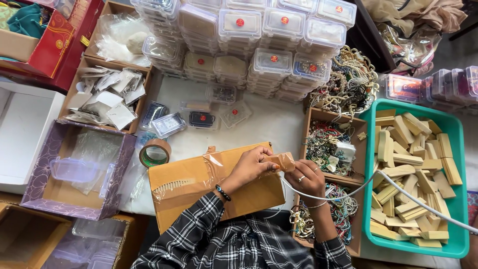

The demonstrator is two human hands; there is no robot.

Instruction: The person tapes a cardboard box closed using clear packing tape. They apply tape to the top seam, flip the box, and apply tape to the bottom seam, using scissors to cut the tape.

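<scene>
1. My left hand (247, 168) pinches a small tan wooden piece (284, 160), fingers closed on its left end, above the taped cardboard box (194, 182).
2. My right hand (308, 178) is curled just under that piece; I can't tell whether it grips it.
3. The green tray (460, 149) of wooden blocks sits at the right.
4. A tape roll (154, 152) lies by the box's left corner.
</scene>
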